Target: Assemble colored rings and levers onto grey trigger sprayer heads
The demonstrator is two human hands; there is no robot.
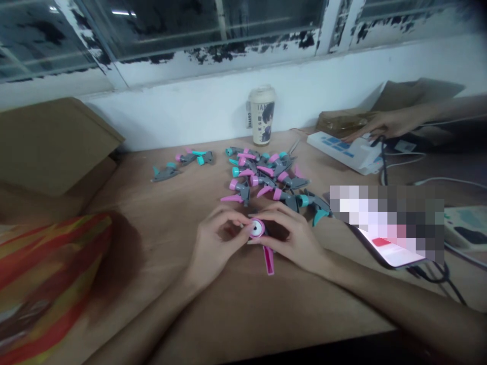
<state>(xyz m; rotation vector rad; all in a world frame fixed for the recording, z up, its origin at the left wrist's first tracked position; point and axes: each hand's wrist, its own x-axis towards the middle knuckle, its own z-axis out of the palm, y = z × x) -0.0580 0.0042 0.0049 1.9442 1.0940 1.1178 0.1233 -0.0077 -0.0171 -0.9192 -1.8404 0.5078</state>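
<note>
At the near left edge lies one bag, striped red and yellow. Behind it, farther off, stands one brown cardboard box. On the wooden table, far and left of centre, three loose sprayers lie apart from the rest, grey with pink or teal parts.

In the middle, near the person, the two hands meet. The left hand pinches one spray head with its fingertips from the left. The right hand grasps the same piece from the right, so it sits between them just over the table. Its round pink collar faces the person and its pink trigger hangs down.

Just beyond the hands is one pile of the same sprayers, too tangled for a sure count, though a dozen or more. One lidded paper cup stands far behind it, against the wall.

To the right, one phone lies screen up, partly blurred. Farther off, another person's hand rests on one white device with dark cables running from it.
</note>
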